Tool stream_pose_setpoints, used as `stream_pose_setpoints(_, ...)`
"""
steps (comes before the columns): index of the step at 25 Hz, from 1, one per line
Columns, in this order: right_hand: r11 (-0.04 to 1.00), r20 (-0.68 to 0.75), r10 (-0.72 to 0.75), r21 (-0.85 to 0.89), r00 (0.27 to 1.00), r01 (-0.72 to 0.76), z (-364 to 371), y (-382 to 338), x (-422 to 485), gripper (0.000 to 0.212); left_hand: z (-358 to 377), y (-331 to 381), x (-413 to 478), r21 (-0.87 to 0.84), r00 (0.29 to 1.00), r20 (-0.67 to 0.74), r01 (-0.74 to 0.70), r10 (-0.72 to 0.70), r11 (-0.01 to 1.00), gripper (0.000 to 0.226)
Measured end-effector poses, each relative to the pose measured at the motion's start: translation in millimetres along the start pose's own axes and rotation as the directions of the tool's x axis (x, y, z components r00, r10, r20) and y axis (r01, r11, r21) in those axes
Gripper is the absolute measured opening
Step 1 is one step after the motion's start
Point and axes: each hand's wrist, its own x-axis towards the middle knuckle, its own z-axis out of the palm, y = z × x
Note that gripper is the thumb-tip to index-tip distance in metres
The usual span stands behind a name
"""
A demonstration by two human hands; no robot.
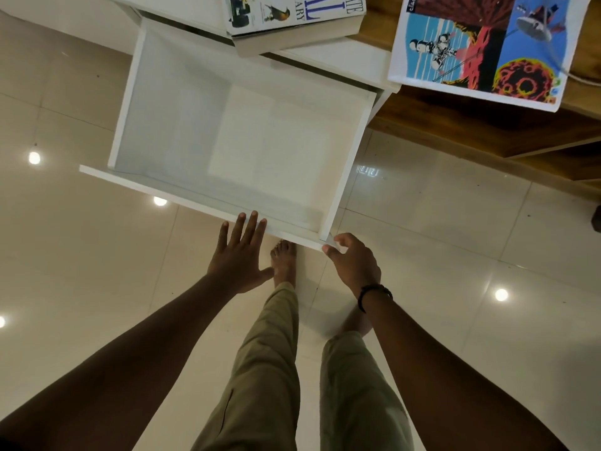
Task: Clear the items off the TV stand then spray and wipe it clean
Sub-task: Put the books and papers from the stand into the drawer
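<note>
TV stand [481, 125]: only partly in frame, its upper portion cut off by the top edge; a brown wood-grain surface on the right, white panels on the left. A white drawer [182, 125] stands pulled out from the white section over the glossy cream floor tiles [65, 255]; smooth matte box, rectangular, interior bare with a paler rectangular patch on its bottom. A thick book [292, 14] lies on the white top, cover mostly cut off, title unreadable in full. A flat magazine [487, 43] with a bright comic-style cover lies on the wood surface, one corner overhanging its edge. Left hand [240, 255] flat, fingers spread, fingertips touching the drawer's front panel. Right hand [353, 262] curled, thumb and fingers pinching the panel's right corner; dark band at wrist. Bare feet partly hidden under the drawer front.
</note>
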Motion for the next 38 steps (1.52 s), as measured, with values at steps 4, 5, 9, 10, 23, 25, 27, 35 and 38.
stream_pose_setpoints(4,0.992,-0.091,-0.101,0.061,0.991,0.107,-26,-47,13,0.054,-40,-4,22,-0.084,0.993,-0.12,-0.002,-0.008,0.996,0.107)
stream_pose_setpoints(5,0.989,-0.115,-0.119,0.07,0.986,0.127,-35,-62,19,0.055,-55,-6,32,-0.106,0.991,-0.135,-0.012,-0.003,0.994,0.105)
stream_pose_setpoints(9,0.974,-0.199,-0.153,0.137,0.968,0.182,-68,-120,45,0.052,-121,-13,73,-0.273,0.983,-0.179,-0.001,-0.049,0.962,0.101)
stream_pose_setpoints(10,0.968,-0.218,-0.167,0.15,0.962,0.202,-77,-137,52,0.051,-139,-13,84,-0.374,0.978,-0.186,0.021,-0.097,0.927,0.102)
stream_pose_setpoints(23,0.878,-0.38,-0.297,0.253,0.876,0.407,-170,-290,204,0.073,-314,-41,243,-0.957,0.817,0.273,0.176,-0.507,-0.231,0.104)
stream_pose_setpoints(25,0.86,-0.345,-0.286,0.319,0.894,0.398,-171,-289,210,0.071,-311,-45,254,-0.939,0.793,0.327,0.211,-0.513,-0.272,0.1)
stream_pose_setpoints(27,0.825,-0.334,-0.307,0.374,0.892,0.424,-175,-284,203,0.069,-308,-44,254,-0.944,0.816,0.32,0.231,-0.481,-0.236,0.084)
stream_pose_setpoints(35,0.508,0.275,0.057,0.819,0.96,-0.265,-171,-249,153,0.062,-278,22,181,-0.928,0.94,0.149,0.026,-0.307,-0.372,0.051)
stream_pose_setpoints(38,0.406,0.341,-0.132,0.875,0.931,-0.263,-155,-240,139,0.054,-234,86,132,-0.77,0.937,0.238,0.022,-0.256,-0.638,0.042)
